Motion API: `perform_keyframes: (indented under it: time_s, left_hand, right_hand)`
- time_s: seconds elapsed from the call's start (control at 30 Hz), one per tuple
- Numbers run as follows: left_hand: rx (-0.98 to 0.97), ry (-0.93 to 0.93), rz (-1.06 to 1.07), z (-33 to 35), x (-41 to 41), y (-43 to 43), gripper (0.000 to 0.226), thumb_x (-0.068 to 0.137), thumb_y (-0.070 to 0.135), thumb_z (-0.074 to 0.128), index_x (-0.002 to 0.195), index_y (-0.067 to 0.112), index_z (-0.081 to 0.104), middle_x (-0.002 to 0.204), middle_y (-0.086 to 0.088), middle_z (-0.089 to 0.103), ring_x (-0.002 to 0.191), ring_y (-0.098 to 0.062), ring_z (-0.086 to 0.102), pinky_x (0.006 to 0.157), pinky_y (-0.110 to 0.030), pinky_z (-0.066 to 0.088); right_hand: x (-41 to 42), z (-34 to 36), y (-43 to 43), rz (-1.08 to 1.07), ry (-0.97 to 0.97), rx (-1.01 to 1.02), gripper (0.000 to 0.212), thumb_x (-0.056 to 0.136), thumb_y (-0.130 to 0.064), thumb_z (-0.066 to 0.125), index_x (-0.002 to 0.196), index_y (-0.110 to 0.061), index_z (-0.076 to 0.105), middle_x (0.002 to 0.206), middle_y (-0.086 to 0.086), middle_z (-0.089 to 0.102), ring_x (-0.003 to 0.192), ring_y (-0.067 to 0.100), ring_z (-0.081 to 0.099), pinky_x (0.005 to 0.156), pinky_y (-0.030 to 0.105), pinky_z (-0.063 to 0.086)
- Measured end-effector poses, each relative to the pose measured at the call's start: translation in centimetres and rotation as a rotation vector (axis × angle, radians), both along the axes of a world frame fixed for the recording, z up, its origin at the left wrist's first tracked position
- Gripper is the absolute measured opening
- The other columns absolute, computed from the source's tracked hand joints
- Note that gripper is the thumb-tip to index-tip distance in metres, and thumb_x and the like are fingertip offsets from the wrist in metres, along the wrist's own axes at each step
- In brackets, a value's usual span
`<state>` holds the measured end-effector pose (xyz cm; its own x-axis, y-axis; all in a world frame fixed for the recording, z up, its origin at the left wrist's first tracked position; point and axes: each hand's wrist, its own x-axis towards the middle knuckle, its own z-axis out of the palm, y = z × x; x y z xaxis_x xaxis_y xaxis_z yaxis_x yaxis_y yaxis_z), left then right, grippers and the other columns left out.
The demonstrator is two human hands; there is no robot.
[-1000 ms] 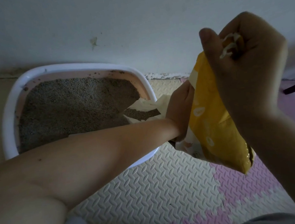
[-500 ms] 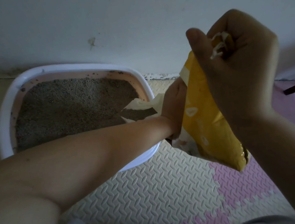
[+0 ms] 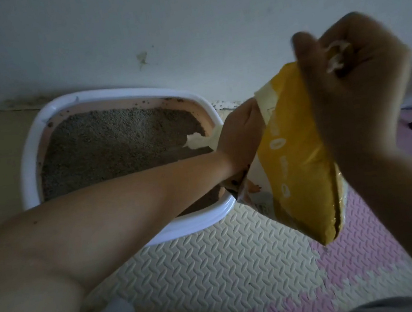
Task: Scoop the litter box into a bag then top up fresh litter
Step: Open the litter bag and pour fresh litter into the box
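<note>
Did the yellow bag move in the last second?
Yes. The lower corner of the yellow bag has swung left, toward the white rim of the litter box, while the end gripped by the right hand sits about where it was.

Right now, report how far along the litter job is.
Scooping: cannot tell from here. In hand: the top-up; right hand holds the bag up by its end, left hand holds its mouth over the box. Likely left: finish pouring, level the litter.
</note>
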<state>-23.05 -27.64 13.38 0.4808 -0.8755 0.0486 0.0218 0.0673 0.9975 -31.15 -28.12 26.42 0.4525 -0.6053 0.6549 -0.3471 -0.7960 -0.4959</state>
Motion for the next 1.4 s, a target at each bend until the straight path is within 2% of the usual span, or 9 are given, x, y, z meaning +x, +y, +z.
perform_keyframes:
  time_s: [0.2, 0.33, 0.5, 0.67, 0.83, 1.13, 1.23, 1.33, 1.4]
  left_hand:
    - [-0.052, -0.139, -0.027, 1.6, 1.0, 0.4, 0.049, 0.102, 0.039, 0.032, 0.079, 0.003, 0.055, 0.067, -0.005, 0.056, 0.065, -0.020, 0.055, 0.066, -0.035, 0.045]
    - [-0.071, -0.216, -0.063, 2.1, -0.1, 0.0, 0.047, 0.100, 0.041, 0.036, 0.074, 0.006, 0.052, 0.063, -0.003, 0.053, 0.059, -0.014, 0.051, 0.062, -0.033, 0.044]
    - [-0.040, -0.434, -0.178, 2.2, -2.3, -0.6, 0.041, 0.100, 0.041, 0.039, 0.064, 0.023, 0.043, 0.056, 0.009, 0.046, 0.052, -0.005, 0.044, 0.054, -0.026, 0.036]
    - [0.019, -0.625, -0.282, 1.5, -5.4, -1.4, 0.038, 0.098, 0.046, 0.042, 0.069, 0.023, 0.048, 0.053, 0.010, 0.046, 0.047, -0.003, 0.044, 0.048, -0.024, 0.028]
    - [-0.011, -0.797, -0.344, -0.8, -8.3, -2.0, 0.041, 0.097, 0.041, 0.047, 0.061, 0.026, 0.033, 0.050, 0.009, 0.041, 0.044, -0.009, 0.039, 0.044, -0.023, 0.024]
    - [-0.062, -0.980, -0.589, -3.8, -12.6, -3.0, 0.033, 0.095, 0.039, 0.052, 0.069, 0.019, 0.046, 0.050, 0.012, 0.041, 0.045, -0.003, 0.038, 0.046, -0.023, 0.022]
    - [-0.039, -0.997, -0.586, -4.0, -13.2, -3.6, 0.033, 0.096, 0.042, 0.049, 0.072, 0.019, 0.047, 0.054, 0.011, 0.044, 0.049, -0.007, 0.042, 0.048, -0.025, 0.024]
    - [-0.002, -1.051, -0.609, -4.0, -13.6, -3.7, 0.033, 0.098, 0.045, 0.042, 0.081, 0.018, 0.051, 0.062, 0.009, 0.048, 0.058, -0.012, 0.048, 0.053, -0.028, 0.030]
    - [-0.018, -1.090, -0.588, -4.3, -13.8, -3.5, 0.032, 0.098, 0.044, 0.042, 0.080, 0.019, 0.048, 0.061, 0.009, 0.049, 0.056, -0.010, 0.049, 0.054, -0.027, 0.035]
  right_hand:
    - [-3.7, -0.2, -2.4, -0.164, -0.020, 0.045, 0.036, 0.092, -0.047, 0.055, 0.065, -0.027, 0.043, 0.056, -0.013, 0.041, 0.057, 0.002, 0.041, 0.053, 0.021, 0.033]
    - [-7.0, -0.8, -4.2, -0.287, 0.020, 0.077, 0.038, 0.093, -0.056, 0.046, 0.066, -0.028, 0.043, 0.065, 0.011, 0.045, 0.068, 0.037, 0.052, 0.056, 0.045, 0.043]
    - [-11.5, -2.4, -6.3, -0.316, 0.118, 0.141, 0.046, 0.096, -0.037, 0.043, 0.068, -0.001, 0.040, 0.060, 0.015, 0.037, 0.057, 0.034, 0.036, 0.050, 0.037, 0.029]
    - [-17.4, -4.9, -7.6, -0.343, 0.437, 0.207, 0.048, 0.101, -0.036, 0.036, 0.066, -0.004, 0.040, 0.054, 0.016, 0.038, 0.049, 0.034, 0.038, 0.046, 0.033, 0.030]
    - [-21.9, -7.3, -7.4, -0.394, 0.802, 0.257, 0.044, 0.099, -0.035, 0.041, 0.060, -0.015, 0.042, 0.048, 0.006, 0.043, 0.045, 0.022, 0.044, 0.045, 0.025, 0.024]
    - [-27.2, -11.3, -4.1, -0.413, 1.205, 0.606, 0.031, 0.095, -0.030, 0.048, 0.067, -0.018, 0.048, 0.065, -0.002, 0.054, 0.058, 0.010, 0.049, 0.051, 0.020, 0.029]
    - [-27.8, -11.1, -4.7, -0.452, 0.983, 0.624, 0.011, 0.090, -0.025, 0.059, 0.089, -0.014, 0.057, 0.090, 0.000, 0.061, 0.078, 0.014, 0.057, 0.068, 0.025, 0.043]
    - [-24.8, -8.5, -5.4, -0.425, 0.633, 0.573, 0.032, 0.090, -0.025, 0.057, 0.119, -0.010, 0.054, 0.104, -0.002, 0.056, 0.095, 0.015, 0.054, 0.081, 0.032, 0.042]
    - [-21.0, -6.5, -5.7, -0.252, 0.632, 0.498, 0.034, 0.091, -0.029, 0.053, 0.123, -0.017, 0.053, 0.106, -0.009, 0.055, 0.095, 0.009, 0.054, 0.083, 0.029, 0.043]
